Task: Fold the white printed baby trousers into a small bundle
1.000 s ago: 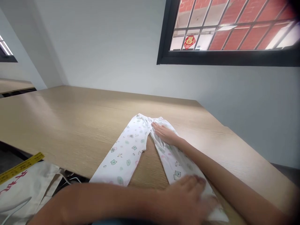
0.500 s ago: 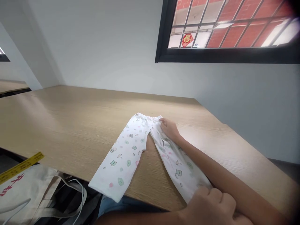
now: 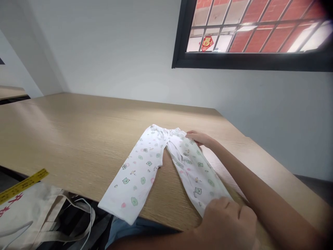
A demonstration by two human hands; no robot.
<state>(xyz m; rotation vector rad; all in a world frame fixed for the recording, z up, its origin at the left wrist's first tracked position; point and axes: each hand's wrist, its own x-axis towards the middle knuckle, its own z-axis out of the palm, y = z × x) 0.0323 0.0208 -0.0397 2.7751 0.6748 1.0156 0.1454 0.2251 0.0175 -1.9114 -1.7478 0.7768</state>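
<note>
Gripping printed toddler pants [image 3: 145, 166] flat on wooden table [image 3: 78, 139]: right hand [image 3: 200, 138] pinching waistband at 1 o'clock, left hand [image 3: 229, 222] clenching hem at 5 o'clock. Uneven pulling likely skewing the leg.

We see a long, light-brown wooden table [image 3: 78, 132] with a fine straight grain, running from the left of the view to the wall on the right. Its far edge meets the pale wall, and its near edge crosses the lower part of the view at a slant. Light falls in a brighter band across its far part. Directly on it lies a pair of small white cotton trousers printed with green and pink animal figures [image 3: 145, 163]. The trousers lie flat, waistband toward the wall, the two legs spread apart in a V. The cuff of the left leg hangs slightly over the near edge.
</note>
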